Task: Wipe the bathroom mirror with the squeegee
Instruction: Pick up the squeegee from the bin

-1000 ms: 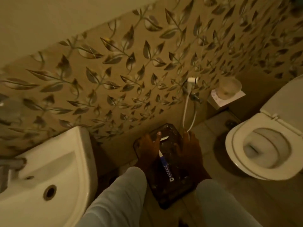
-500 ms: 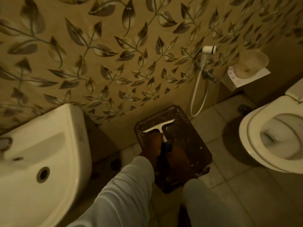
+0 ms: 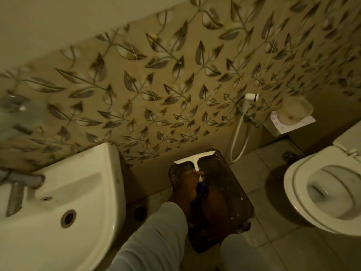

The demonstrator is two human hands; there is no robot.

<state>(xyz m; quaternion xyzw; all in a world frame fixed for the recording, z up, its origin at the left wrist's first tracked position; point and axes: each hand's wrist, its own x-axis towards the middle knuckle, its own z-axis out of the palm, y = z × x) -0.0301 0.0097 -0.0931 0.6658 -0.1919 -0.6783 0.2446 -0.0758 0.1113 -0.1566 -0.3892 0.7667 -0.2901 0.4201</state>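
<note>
The squeegee (image 3: 195, 156) has a white T-shaped blade and a white and blue handle. It points away from me, blade toward the leaf-patterned wall. My left hand (image 3: 188, 185) is closed around the handle just below the blade. Pressed against the handle's blue lower end is my right hand (image 3: 214, 201); its grip is lost in the dim light. Both hands hover over a dark brown plastic stool (image 3: 237, 194) on the floor. No mirror surface shows clearly; only a blurred glassy shape (image 3: 17, 114) sits at the far left.
A white washbasin (image 3: 82, 192) with a metal tap (image 3: 17, 184) is at the lower left. On the right stands an open white toilet (image 3: 293, 184). A hand sprayer with hose (image 3: 251, 97) and a small wall shelf holding a dish (image 3: 293, 122) hang on the wall. My light trouser legs fill the bottom.
The squeegee went from lying handle-toward-me in my left hand to blade pointing at the wall. My right hand closed in beside the handle. My view tilted down, then back up.
</note>
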